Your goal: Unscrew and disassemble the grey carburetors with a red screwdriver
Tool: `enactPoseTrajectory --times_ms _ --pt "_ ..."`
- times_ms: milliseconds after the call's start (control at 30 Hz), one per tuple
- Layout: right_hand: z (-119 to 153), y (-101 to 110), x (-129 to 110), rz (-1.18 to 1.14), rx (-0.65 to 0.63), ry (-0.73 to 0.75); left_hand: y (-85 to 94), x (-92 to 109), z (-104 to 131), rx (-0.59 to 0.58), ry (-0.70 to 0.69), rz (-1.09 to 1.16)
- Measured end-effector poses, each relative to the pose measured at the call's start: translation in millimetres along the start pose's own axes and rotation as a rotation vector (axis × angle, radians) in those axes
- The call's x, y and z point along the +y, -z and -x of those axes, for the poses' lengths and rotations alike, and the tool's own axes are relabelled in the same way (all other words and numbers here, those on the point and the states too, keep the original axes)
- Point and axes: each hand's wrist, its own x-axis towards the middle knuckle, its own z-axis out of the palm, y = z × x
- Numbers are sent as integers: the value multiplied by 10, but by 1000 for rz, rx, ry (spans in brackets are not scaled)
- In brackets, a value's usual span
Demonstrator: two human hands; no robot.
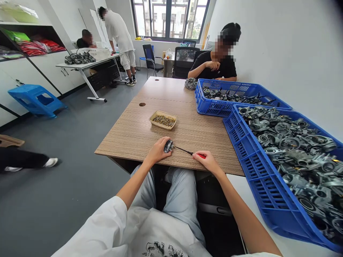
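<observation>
While left hand [157,152] has grip closed round small metal part [168,146] over near edge of desk [128,132], right hand [208,161] grips screwdriver [183,149] by red handle, tip at part's right side. Tray [160,125] of small brassy pieces [164,120] beyond, on desk; near blue crate [250,160], heaped with castings [289,139], to right.

Two hands [157,150], one red-handled screwdriver [189,152], one held metal part [168,146]. On the wood-grain worktop [125,134]: one grey heap [191,84], two round holes [142,104], one tray [160,125] with small pieces [164,120] too many to number. At right, two blue crates [252,171], with metal castings [289,142] past counting. Beyond, three co-workers [119,30]; at left, one further person's legs [24,160] and one large blue stool [32,92].
</observation>
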Motion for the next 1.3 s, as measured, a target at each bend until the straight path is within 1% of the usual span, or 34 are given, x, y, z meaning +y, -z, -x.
enactPoseTrajectory --times_ms 233,900,1300 --pt "1 -14 63 21 6 19 -2 -11 -7 3 -3 -6" --pt "2 -5 23 24 -2 8 -2 -2 1 -4 17 -4" --pt "-3 -4 51 28 -3 18 -4 -12 0 -4 6 2"
